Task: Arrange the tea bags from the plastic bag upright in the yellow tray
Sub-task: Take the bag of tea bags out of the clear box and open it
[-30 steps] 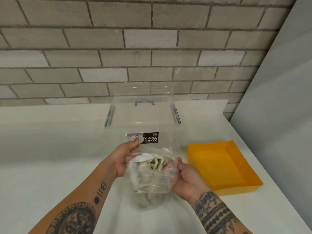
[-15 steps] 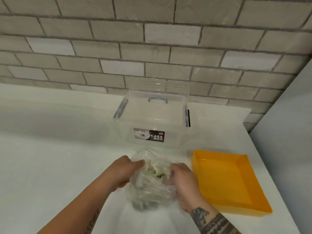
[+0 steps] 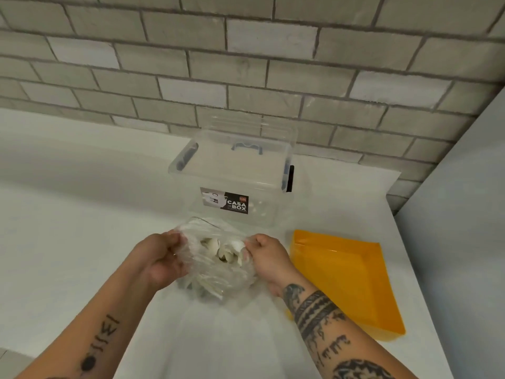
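Both hands, left hand [image 3: 161, 255] and right hand [image 3: 266, 255], pinch the plastic bag [image 3: 213, 272] mouth apart; tea bags [image 3: 229, 250] sit inside. Yellow tray [image 3: 352, 277] waits right. Next, probably pull one out.

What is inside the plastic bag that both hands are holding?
Pale tea bags lie heaped in the bag, seen through its open mouth. The lower ones are blurred by crumpled plastic and partly hidden by the left hand, so their number cannot be told.

Left hand [image 3: 159, 259], right hand [image 3: 269, 259] — pinching plastic bag [image 3: 216, 277].
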The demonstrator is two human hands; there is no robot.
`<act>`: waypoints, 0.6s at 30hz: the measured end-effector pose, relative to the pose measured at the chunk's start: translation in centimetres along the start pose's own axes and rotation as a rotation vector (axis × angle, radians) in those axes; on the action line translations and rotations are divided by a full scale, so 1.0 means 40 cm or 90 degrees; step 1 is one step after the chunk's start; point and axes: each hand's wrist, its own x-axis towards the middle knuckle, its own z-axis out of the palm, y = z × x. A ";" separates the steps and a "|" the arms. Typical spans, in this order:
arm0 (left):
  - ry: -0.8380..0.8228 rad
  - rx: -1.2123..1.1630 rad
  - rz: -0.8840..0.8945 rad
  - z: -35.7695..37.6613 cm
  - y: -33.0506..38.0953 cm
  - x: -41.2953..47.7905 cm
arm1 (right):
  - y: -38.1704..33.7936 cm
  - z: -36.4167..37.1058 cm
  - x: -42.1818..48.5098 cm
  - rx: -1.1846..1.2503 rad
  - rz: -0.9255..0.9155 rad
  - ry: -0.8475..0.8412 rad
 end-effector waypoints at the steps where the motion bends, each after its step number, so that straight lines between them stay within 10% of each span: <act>1: -0.009 -0.045 -0.023 0.010 0.002 -0.011 | 0.003 -0.001 0.003 0.059 0.029 -0.016; 9: 0.045 0.172 0.182 0.012 0.015 -0.024 | -0.016 -0.004 0.008 0.437 0.093 -0.074; 15: 0.063 0.644 0.398 -0.037 0.019 0.017 | -0.010 0.043 -0.020 -0.131 -0.039 0.080; 18: 0.068 0.844 0.689 -0.059 0.005 0.000 | -0.010 0.037 -0.035 -0.347 -0.307 0.195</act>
